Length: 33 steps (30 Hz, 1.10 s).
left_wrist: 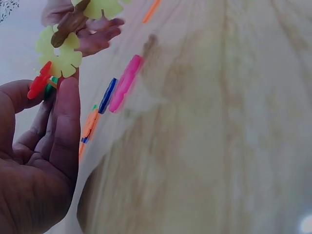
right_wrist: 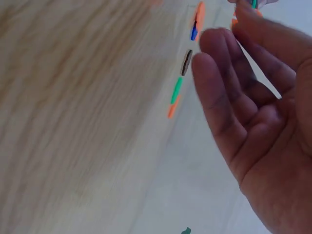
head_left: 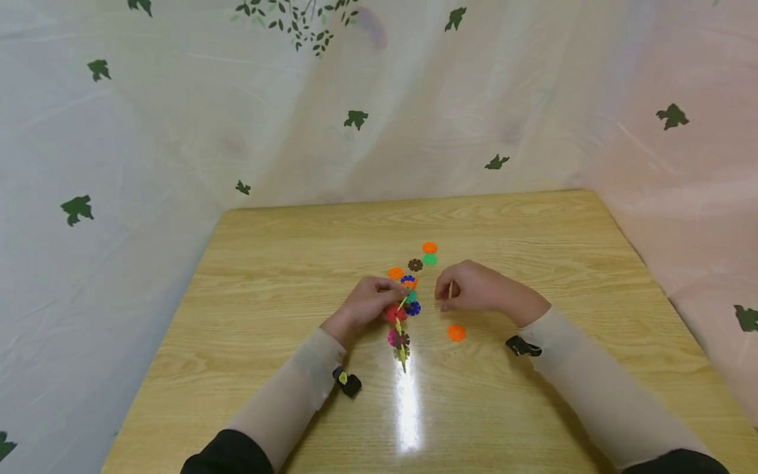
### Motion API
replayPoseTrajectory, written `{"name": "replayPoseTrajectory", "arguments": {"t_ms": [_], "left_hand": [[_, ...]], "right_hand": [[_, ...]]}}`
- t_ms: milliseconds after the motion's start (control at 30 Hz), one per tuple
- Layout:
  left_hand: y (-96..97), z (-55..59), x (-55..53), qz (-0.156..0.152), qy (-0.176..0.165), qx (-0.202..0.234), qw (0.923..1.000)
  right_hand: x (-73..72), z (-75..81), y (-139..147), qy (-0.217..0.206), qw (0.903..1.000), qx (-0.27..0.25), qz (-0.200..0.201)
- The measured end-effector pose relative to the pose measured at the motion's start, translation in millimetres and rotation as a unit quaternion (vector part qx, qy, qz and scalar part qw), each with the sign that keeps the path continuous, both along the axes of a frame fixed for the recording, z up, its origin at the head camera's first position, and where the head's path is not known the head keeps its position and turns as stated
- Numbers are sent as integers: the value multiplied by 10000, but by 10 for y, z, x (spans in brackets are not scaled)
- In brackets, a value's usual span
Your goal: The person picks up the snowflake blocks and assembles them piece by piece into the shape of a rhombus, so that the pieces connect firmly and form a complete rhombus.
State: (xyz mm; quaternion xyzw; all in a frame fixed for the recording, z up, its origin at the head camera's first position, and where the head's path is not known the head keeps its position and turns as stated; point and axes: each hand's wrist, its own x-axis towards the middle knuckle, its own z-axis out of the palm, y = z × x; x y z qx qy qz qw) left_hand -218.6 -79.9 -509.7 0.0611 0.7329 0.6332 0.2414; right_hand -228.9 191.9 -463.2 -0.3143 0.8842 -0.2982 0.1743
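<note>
Just left of the table's middle, my left hand (head_left: pixel 372 299) pinches a chain of slotted flower-shaped plastic discs between thumb and fingers. In the left wrist view the chain shows a red disc (left_wrist: pixel 40 80), a yellow disc (left_wrist: pixel 68 58), a brown disc (left_wrist: pixel 70 27) and another yellow one at the top; a bit of green peeks out by the fingertips. My right hand (head_left: pixel 474 288) hovers to the right of the chain. Its fingers bend loosely, and the right wrist view shows nothing between them. Below it an orange disc (head_left: pixel 456 332) lies flat on the wood.
Loose discs lie in a line beyond the hands: orange (head_left: pixel 429 247), green (head_left: pixel 429 260), brown (head_left: pixel 415 264) and another orange (head_left: pixel 395 272). Nearer lie a blue disc (head_left: pixel 413 308) and a pink disc (left_wrist: pixel 126 84). A leaf-patterned cloth (head_left: pixel 414 151) hangs behind the wooden table (head_left: pixel 266 263).
</note>
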Motion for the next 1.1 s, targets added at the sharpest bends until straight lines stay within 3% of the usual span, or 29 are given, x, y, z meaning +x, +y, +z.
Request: {"name": "replayPoseTrajectory", "arguments": {"t_ms": [200, 500, 700, 867, 1100], "left_hand": [[-16, 35, 0, 136, -137, 178, 9997], [-3, 37, 25, 95, -162, 146, 9997], [3, 47, 18, 1, -95, 45, 9999], [9, 63, 6, -64, 85, -168, 9998], [14, 60, 2, -209, 365, -418, 9982]], "right_hand": [[129, -75, 140, -794, 9945, 269, 631], [145, -187, 187, -665, 9949, 45, 758], [-10, -238, 209, -1040, 9921, -700, -66], [-159, -212, 188, -1452, 9724, -1653, -778], [-295, -246, 115, -1576, 9517, -2281, -1319]]}}
